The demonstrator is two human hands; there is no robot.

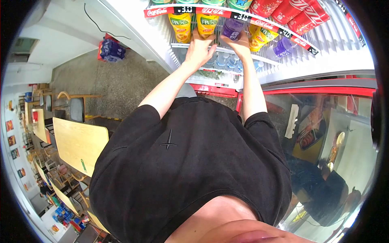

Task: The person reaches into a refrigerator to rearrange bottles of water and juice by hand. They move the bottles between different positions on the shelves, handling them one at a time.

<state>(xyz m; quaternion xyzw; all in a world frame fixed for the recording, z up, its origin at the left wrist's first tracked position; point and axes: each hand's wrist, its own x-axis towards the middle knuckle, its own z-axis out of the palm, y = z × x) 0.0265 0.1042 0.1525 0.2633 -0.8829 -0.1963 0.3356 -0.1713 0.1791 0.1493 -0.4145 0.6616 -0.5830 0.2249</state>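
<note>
My left hand (pixel 198 52) reaches into the open drinks fridge, its fingers closed about the base of a yellow bottle (pixel 207 25) with a green label print. Beside it, my right hand (pixel 239 45) grips a purple bottle (pixel 233 29), the thumb across its lower front. Another yellow bottle (pixel 180 27) stands to the left of my left hand. A tilted yellow bottle (pixel 262 39) and a purple-labelled bottle (pixel 280 49) are to the right of my right hand. The far sides of the gripped bottles and some fingertips are hidden.
Red cans (pixel 302 16) sit on the shelf above, behind a red price strip (pixel 253 18). Clear bottles (pixel 227 60) stand on the shelf below. The glass fridge door (pixel 316 121) hangs open at right. Tables (pixel 79 141), chairs (pixel 75 107) and a purple pack (pixel 112 50) are at left.
</note>
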